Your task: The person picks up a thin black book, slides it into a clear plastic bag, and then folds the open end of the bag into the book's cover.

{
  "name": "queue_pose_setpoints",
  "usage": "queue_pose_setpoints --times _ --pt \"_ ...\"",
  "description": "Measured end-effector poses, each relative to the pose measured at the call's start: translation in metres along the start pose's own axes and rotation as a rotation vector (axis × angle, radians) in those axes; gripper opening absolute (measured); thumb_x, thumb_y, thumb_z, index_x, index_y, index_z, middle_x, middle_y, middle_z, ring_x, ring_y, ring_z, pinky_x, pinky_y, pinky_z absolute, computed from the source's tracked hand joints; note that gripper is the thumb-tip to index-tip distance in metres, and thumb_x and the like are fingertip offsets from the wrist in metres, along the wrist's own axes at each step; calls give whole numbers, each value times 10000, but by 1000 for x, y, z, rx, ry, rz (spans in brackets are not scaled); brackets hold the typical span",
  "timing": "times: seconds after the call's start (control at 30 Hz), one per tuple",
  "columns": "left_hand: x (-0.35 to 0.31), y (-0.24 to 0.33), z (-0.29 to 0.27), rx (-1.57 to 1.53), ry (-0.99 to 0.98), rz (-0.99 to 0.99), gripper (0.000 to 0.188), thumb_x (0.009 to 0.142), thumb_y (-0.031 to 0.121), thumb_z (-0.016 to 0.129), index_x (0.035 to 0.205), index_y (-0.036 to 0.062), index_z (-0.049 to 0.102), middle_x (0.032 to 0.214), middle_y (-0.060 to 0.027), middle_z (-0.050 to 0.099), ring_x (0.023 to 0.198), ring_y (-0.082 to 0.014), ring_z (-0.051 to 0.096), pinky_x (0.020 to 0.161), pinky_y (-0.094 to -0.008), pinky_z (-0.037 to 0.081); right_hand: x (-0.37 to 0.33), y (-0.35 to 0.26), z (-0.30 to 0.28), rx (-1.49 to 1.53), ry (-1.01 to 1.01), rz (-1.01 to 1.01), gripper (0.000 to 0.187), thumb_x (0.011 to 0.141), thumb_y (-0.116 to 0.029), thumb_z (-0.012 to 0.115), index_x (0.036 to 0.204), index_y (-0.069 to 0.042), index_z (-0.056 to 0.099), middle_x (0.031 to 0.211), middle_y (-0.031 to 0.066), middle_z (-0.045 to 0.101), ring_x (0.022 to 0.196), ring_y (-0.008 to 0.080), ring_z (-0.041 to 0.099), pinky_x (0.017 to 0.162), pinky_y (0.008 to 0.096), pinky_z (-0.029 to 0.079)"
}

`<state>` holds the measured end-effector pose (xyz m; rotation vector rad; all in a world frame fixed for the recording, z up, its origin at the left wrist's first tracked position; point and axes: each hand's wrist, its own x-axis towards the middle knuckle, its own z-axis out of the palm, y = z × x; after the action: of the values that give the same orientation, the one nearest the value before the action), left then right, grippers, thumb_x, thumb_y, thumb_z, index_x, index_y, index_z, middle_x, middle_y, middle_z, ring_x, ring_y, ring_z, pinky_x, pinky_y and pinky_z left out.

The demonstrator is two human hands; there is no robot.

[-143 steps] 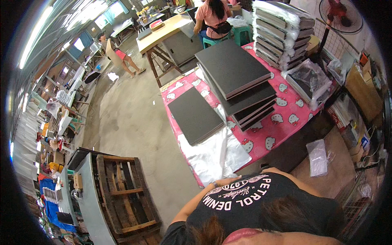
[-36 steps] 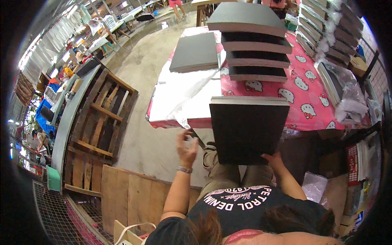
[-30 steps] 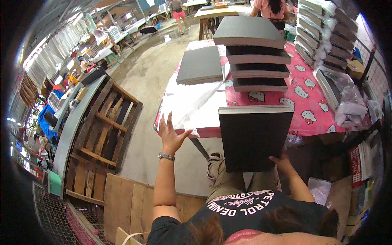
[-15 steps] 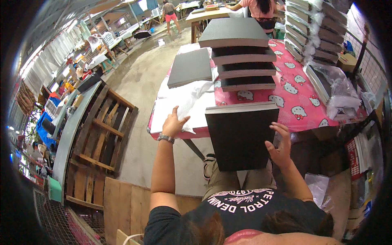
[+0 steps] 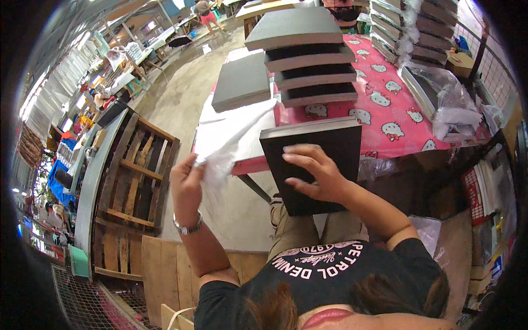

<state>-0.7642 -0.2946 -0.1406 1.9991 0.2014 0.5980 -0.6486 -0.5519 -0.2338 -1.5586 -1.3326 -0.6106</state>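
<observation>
A thick black hardbound book (image 5: 338,147) stands upright at the near table edge above my lap, its pale page block facing up. My right hand (image 5: 316,171) is in front of its cover, fingers spread and holding nothing; whether they touch the cover I cannot tell. To the left, my left hand (image 5: 187,179) pinches the corner of a thin, see-through plastic sheet (image 5: 220,164). That sheet stretches back over white sheets (image 5: 234,135) on the table. Behind them lies a dark grey book (image 5: 242,82). A stack of thick black books (image 5: 316,72) rises behind the upright one.
A pink patterned cloth (image 5: 393,102) covers the table. Tall book stacks (image 5: 432,33) and a plastic-wrapped book (image 5: 421,91) stand at the right. Wooden pallets (image 5: 135,187) lean at the left. A person in red shorts (image 5: 208,17) is far off.
My left hand has drawn back toward me and taken hold of the plastic sheet, lifting its corner. My right hand has moved left from the book's right edge to before its cover.
</observation>
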Motion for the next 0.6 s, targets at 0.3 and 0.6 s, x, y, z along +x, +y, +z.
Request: queue_pose_setpoints --times 0.3,0.6 --pt "-14 -16 41 -686 -226 -189 543 879 370 533 1264 -1 443 1148 -128 548 1041 -211 519 914 -334 404 27 -28 68 677 -101 719 487 796 -242 677 1193 -19 503 973 129 634 833 274 613 748 350 473" --pt "19 -73 118 -688 -335 -368 198 822 124 673 976 8 625 823 -10 617 751 -95 571 688 -255 461 -15 8 27 1000 -305 1246 459 911 -405 516 1098 4 608 954 89 633 864 168 581 820 306 434"
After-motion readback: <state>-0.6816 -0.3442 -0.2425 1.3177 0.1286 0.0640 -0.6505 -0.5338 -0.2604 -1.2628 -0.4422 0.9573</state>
